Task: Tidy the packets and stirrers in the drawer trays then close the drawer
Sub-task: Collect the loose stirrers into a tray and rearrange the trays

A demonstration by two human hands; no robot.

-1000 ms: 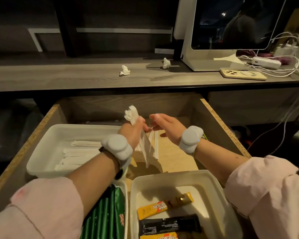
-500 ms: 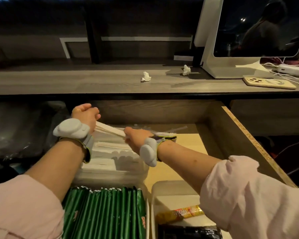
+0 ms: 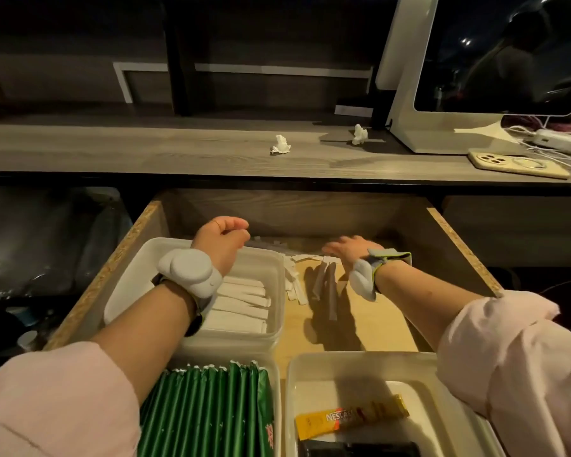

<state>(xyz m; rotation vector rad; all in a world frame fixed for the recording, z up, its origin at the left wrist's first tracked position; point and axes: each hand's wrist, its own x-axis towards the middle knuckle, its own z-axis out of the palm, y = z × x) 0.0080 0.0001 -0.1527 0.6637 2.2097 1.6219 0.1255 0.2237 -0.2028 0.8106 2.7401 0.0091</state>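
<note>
Above the far-left tray [image 3: 278, 311] of the open drawer [image 3: 462, 249], the left hand [image 3: 221, 240] is held with its fingers curled in and the thumb brought against the fingertips; nothing can be seen inside them. Its wrist is bent slightly upward, and the forearm is stretched from the near left across the tray. Paper-wrapped stirrers [image 3: 241, 303] are laid in rows in that tray. To the right, the right hand [image 3: 348, 250] is reached palm-down toward the far middle of the drawer, its fingers held nearly straight and pointed left. The hand is blurred, so it cannot be told whether the fingertips touch anything. Just below and left of that hand, loose wrapped stirrers [image 3: 295, 282] are scattered on the bare drawer floor beside the tray's right wall. A grey wrist device is strapped on each arm, and pink sleeves are pushed up both forearms. Green packets [image 3: 211, 413] are packed side by side in the near-left tray [image 3: 278, 390]. A yellow Nescafé packet [image 3: 346, 418] and a black packet [image 3: 360, 449] are lain in the near-right tray [image 3: 360, 360].
</note>
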